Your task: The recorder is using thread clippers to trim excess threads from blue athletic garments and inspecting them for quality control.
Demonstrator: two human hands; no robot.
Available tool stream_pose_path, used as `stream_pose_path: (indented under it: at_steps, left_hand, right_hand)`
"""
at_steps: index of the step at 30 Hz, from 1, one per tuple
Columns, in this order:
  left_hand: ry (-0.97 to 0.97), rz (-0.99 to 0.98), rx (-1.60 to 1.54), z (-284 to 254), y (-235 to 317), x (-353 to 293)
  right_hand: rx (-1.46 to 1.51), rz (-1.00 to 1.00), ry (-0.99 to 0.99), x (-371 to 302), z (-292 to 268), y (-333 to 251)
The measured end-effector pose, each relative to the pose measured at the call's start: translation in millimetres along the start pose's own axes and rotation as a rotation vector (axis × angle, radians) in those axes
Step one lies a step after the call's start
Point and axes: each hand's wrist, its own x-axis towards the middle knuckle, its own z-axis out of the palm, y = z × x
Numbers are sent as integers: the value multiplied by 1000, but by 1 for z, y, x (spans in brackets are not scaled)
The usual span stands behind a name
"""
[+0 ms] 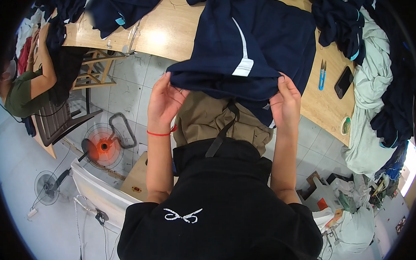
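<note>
A dark navy garment [214, 42] with a white stripe lies over the near edge of the wooden table and reaches toward me. My left hand [165, 100] pinches the left end of its open hem, thumb on top. At the other end, my right hand [286, 99] grips the hem the same way. Between them the edge is stretched wide, and the dark inside of the opening shows. A white patch [243, 67] at the stripe's end sits close to the hem. My fingers under the cloth are partly hidden.
On the table [163, 37], blue thread snips [323, 75] and a black phone [344, 82] lie to the right. Navy garments [337, 20] and pale cloth [373, 87] heap along the right edge. A co-worker [37, 85] handles cloth at far left, near a chair [61, 119] and an orange-centred fan [104, 146].
</note>
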Motion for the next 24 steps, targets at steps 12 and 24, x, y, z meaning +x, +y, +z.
stream_pose_path:
  at_steps: [12, 24]
  left_hand:
    - [-227, 27, -123, -11, 8, 6]
    - [-242, 196, 202, -15, 2, -11]
  right_hand:
    - [18, 117, -33, -4, -2, -34]
    - [6, 4, -59, -21, -5, -33]
